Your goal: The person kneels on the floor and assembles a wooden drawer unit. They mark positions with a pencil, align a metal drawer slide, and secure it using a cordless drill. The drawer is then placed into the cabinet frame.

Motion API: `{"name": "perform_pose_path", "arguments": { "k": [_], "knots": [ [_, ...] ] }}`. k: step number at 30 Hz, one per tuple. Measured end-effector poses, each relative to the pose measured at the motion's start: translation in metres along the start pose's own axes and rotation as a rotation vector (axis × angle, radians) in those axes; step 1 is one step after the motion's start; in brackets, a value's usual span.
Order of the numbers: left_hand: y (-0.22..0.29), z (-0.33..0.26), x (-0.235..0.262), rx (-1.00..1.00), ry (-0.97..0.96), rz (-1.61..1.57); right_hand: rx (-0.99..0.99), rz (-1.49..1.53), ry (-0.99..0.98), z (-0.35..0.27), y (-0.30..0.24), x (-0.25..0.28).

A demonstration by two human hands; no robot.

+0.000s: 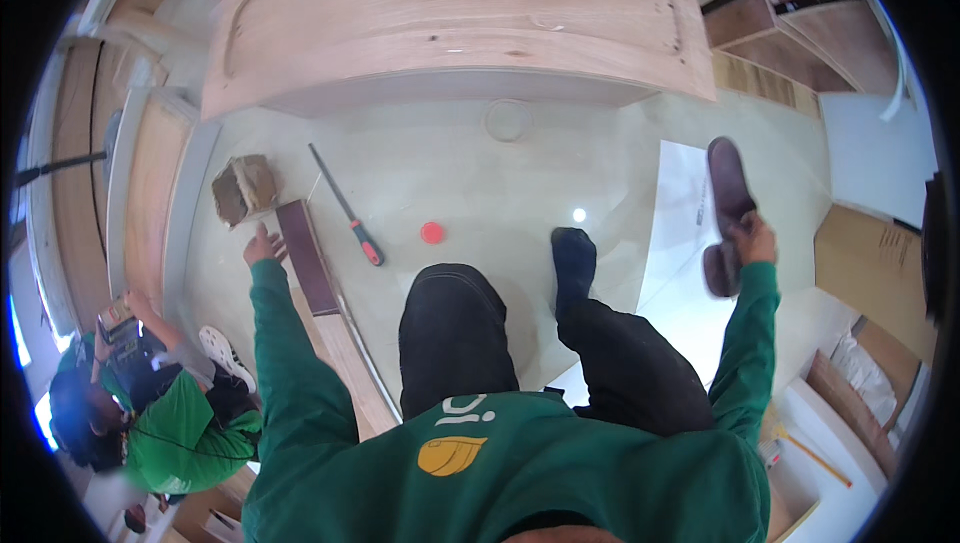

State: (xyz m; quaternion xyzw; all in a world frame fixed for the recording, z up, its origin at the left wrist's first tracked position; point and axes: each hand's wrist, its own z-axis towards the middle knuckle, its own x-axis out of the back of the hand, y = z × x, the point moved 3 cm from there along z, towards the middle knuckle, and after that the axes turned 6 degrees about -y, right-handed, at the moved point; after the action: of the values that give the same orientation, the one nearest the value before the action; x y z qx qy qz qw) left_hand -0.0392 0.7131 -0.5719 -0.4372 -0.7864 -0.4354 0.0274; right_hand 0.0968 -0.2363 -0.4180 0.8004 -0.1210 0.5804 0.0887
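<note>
On the right, my right hand is closed around a dark brown slipper, held above a white sheet. A second brown piece sticks out below the grip; whether it is another slipper I cannot tell. Over on the left, my left hand holds nothing, its fingers apart. It is beside a long board with a dark brown end and just below a torn cardboard box. A file with a red and black handle and a round red lid lie on the floor between my hands.
A large pale wooden panel spans the far side. To the left, another person in green sits low beside a wooden drawer unit. Cardboard leans at the right, and a white tray-like piece lies lower right.
</note>
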Motion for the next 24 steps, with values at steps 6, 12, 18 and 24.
{"name": "perform_pose_path", "arguments": {
  "k": [6, 12, 18, 24],
  "knots": [
    [0.027, -0.109, -0.104, -0.317, -0.317, -0.07, 0.21, -0.431, 0.022, 0.06, -0.025, 0.015],
    [0.158, -0.207, -0.227, -0.221, -0.729, -0.255, 1.129, 0.175, 0.109, 0.028, -0.321, -0.138],
    [0.201, -0.261, -0.315, -0.153, -0.791, -0.316, 0.975, -0.133, -0.035, -0.009, -0.361, -0.172],
    [0.212, -0.2, -0.331, -0.133, -0.885, -0.515, 0.39, -0.033, 0.111, -0.04, -0.139, -0.157]
  ]
}}
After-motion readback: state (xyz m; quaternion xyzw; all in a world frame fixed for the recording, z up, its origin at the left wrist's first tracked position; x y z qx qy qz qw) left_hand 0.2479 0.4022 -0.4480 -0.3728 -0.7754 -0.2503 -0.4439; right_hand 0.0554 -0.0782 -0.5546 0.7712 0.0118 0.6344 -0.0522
